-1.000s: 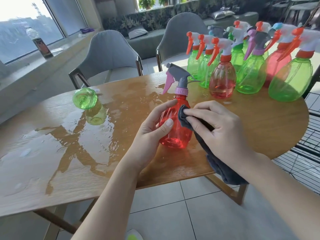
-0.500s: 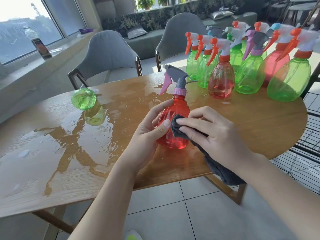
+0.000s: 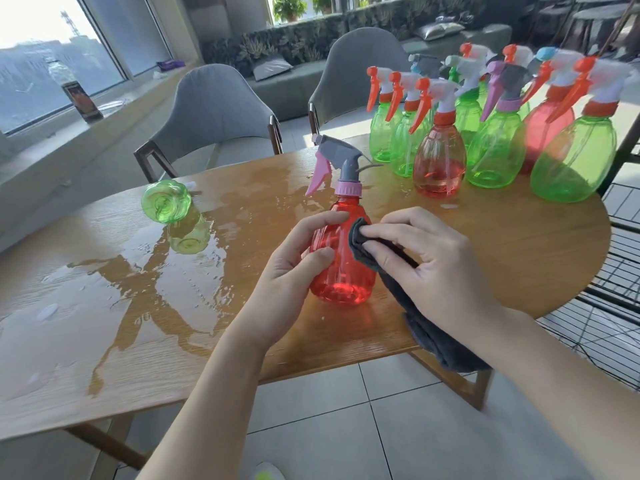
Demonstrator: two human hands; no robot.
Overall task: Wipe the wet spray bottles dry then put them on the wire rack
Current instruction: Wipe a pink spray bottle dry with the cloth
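- Two hands work at the near edge of the wooden surface (image 3: 519, 258): my left hand (image 3: 294, 268) grips the red spray bottle (image 3: 343, 268) from its left side, thumb on the front and fingers curled round the body.
- My right hand (image 3: 426, 261) clutches a dark grey cloth (image 3: 433, 327) and presses a bunched corner of it against the bottle's right side; the rest of the cloth hangs off the surface edge.
- That bottle stands upright on the surface, with a grey sprayer, pink trigger and lilac collar.
- Far right on the surface, a tight cluster of upright bottles (image 3: 495, 154), mostly green with some red, carries orange triggers.
- One green bottle (image 3: 166, 201) lies on its side at the far left, base toward me, beside a wide puddle (image 3: 145, 282) that shines across the left half of the wood.
- Black wire rack (image 3: 616, 306) bars show past the right edge of the surface.
- Behind the surface stand two grey chairs (image 3: 214, 116), then a long bench with cushions and plants.
- Big windows fill the left wall, with a plastic drink bottle (image 3: 74, 88) on the sill; pale tiles cover the floor.
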